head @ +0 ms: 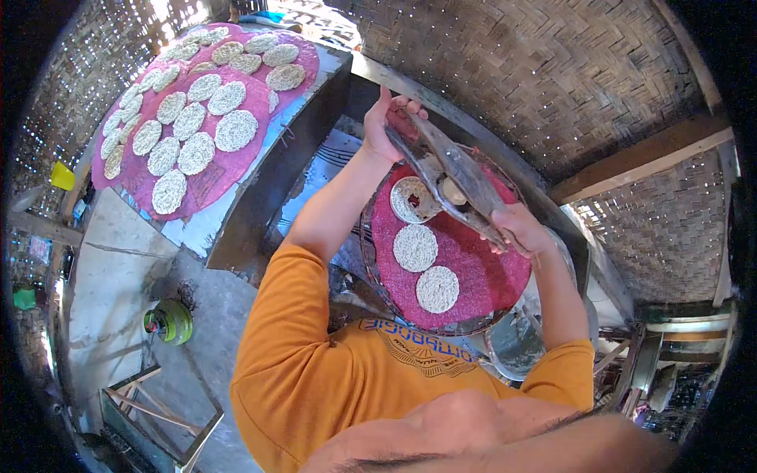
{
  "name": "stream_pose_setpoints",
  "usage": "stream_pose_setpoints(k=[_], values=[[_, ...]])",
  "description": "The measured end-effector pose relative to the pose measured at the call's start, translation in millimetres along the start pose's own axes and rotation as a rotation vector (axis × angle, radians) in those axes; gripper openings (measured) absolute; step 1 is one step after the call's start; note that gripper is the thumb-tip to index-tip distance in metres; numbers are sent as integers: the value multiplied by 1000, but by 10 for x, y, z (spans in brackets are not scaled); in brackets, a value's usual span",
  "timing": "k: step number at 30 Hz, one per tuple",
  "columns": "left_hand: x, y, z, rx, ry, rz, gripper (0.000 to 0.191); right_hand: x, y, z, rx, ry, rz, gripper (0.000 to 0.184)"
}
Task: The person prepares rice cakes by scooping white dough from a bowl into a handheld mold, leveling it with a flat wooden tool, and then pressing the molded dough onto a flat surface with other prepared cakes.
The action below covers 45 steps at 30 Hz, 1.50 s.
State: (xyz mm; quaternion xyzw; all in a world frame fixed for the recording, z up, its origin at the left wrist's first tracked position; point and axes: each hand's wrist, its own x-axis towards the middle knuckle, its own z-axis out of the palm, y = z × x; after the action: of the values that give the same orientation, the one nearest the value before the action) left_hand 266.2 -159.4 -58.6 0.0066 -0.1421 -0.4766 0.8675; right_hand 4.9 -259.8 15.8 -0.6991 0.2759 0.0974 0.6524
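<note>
Both my hands hold a long wooden hand press (467, 171) made of two bars, slanted above a round tray. My left hand (387, 124) is at its upper end, thumb raised and fingers curled around the wood. My right hand (523, 230) grips the lower end. A pale dough-like lump (453, 192) shows between the bars. Below lies a magenta cloth (473, 290) on the woven tray (368, 248). On it are two pale strand discs (416, 248) and a ring-shaped piece (402, 201) with an open, reddish middle, partly covered by the press.
At upper left, a raised surface (222, 227) bears magenta sheets (236, 171) with several strand discs (196, 152). A metal basin (514, 349) stands by my right arm. A green gas cylinder (171, 322) and a wooden frame (162, 414) are at lower left. Woven walls (502, 71) surround the place.
</note>
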Motion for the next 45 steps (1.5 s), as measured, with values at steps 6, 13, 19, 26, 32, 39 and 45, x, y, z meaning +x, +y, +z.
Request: stream_pose_setpoints(k=[6,13,19,26,32,39,45], values=[[-67,225,-35,30,-82,-23,42,82,41,227,35,-21,2,45],[26,180,-42,17,-23,30,44,86,-26,260,-90,165,-22,37],[-14,43,-72,-125,-293,-126,49,-156,17,227,45,53,17,44],[-418,15,311,1119,-455,-172,62,-69,-238,541,168,39,-358,73],[-985,51,89,1680,54,439,33,606,89,429,-173,260,-402,45],[-2164,490,-593,1160,142,252,30,946,313,442,-853,636,-229,29],[-2903,767,-527,301,77,72,33,931,252,482,-1032,567,-215,28]])
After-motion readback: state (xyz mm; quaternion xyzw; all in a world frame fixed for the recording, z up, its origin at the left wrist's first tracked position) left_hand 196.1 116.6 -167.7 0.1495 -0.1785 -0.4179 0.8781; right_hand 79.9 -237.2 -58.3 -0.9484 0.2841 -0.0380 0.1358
